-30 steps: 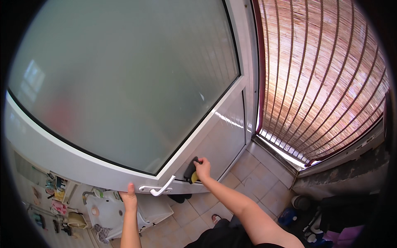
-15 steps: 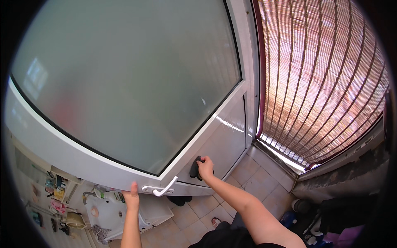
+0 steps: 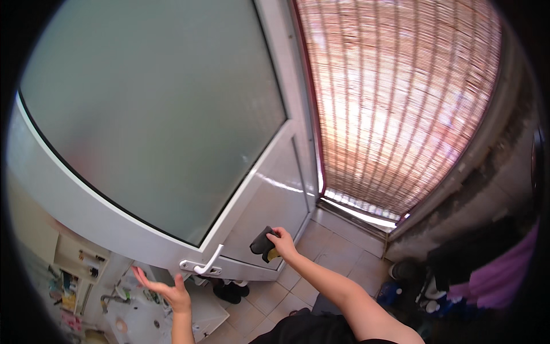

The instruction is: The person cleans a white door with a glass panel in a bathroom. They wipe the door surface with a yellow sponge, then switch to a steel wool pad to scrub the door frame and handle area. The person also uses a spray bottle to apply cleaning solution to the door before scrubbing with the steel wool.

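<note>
A white door with a large frosted glass pane stands before me, its lower part a plain panel. My right hand grips a dark grey cloth by its edge, and a bit of yellow shows under it. The cloth is in front of the lower panel; whether it touches the panel I cannot tell. Beside the door's free edge my left hand is held up, fingers spread and holding nothing. Close to that hand is the white lever handle on the door.
A white sink with a tap lies beyond the door at lower left, below a cluttered shelf. Dark shoes rest on the tiled floor. A bamboo blind hangs at the right. Purple cloth and dark items crowd the lower right.
My left hand has let go of the door edge and opened. The cloth in my right hand now hangs looser, with yellow showing. The whole view has shifted, moving door and blind leftward.
</note>
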`<state>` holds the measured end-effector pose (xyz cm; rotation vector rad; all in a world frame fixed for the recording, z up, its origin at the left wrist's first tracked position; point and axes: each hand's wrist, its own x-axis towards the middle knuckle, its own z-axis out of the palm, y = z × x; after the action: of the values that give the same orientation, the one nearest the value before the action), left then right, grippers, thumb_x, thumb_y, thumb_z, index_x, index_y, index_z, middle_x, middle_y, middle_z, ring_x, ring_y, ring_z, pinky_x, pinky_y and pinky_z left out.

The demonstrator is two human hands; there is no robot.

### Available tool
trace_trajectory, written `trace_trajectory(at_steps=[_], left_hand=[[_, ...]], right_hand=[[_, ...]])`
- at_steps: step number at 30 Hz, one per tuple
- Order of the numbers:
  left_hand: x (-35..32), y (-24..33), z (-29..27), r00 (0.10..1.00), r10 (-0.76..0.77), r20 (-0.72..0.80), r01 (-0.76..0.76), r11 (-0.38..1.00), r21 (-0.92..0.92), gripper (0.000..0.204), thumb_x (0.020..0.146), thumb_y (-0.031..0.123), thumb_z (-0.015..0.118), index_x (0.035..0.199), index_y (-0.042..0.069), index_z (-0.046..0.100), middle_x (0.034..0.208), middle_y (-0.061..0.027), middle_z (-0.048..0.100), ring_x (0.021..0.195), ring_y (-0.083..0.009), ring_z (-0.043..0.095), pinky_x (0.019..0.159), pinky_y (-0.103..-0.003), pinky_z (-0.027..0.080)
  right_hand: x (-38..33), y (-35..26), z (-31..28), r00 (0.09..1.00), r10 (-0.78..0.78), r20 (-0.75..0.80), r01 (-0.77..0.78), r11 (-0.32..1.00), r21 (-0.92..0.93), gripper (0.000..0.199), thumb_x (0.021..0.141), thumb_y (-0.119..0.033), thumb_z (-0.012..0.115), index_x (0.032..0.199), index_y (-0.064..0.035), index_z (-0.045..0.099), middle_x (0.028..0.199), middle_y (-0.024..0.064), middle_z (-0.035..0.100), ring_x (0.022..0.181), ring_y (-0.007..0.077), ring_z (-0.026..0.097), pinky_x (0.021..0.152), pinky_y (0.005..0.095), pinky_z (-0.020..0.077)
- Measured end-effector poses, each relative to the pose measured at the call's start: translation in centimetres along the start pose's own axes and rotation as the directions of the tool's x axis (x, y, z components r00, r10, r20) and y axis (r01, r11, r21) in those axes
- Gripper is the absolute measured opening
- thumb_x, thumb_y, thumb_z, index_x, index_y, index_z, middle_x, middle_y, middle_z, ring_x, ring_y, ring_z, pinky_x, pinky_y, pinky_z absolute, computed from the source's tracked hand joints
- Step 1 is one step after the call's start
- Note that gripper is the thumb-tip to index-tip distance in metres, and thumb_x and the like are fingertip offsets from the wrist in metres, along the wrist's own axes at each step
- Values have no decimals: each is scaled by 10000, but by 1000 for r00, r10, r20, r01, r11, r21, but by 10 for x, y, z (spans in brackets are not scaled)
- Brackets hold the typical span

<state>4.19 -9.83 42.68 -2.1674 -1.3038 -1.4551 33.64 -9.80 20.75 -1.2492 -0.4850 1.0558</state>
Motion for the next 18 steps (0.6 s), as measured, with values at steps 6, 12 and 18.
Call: trace_trajectory(at_steps=[6, 12, 18], left_hand=[[-20, 50, 33, 735, 472, 487, -118, 796, -593, 675, 811, 330, 746, 1340, 20, 463, 1370, -232, 464, 1264, -413, 445, 1049, -473, 364], [-109, 110, 89, 193, 659, 727, 583, 519, -625, 1084, 669, 204, 882, 1509, 38, 218, 1416, -226, 434, 1276, -305, 469, 1055, -418, 394], [-170, 191, 73, -40, 752, 658, 703, 489, -516, 375, 801, -7, 666, 1172, -9, 611, 1003, -50, 672, 944, -131, 616, 851, -271, 491]], right_hand=[[-112, -36, -51, 995, -85, -44, 94, 954, 285, 314, 894, -76, 641, 1203, -47, 595, 1096, 16, 631, 1033, 107, 567, 917, 264, 452], [-247, -23, -56, 983, -89, -161, 156, 865, 477, 364, 933, -105, 604, 1284, -27, 551, 1185, 20, 608, 1091, 105, 557, 965, 275, 442], [-367, -11, -84, 865, -136, -482, 285, 925, 251, 338, 954, -109, 578, 1283, -29, 570, 1185, 19, 615, 1070, 103, 566, 950, 257, 438]])
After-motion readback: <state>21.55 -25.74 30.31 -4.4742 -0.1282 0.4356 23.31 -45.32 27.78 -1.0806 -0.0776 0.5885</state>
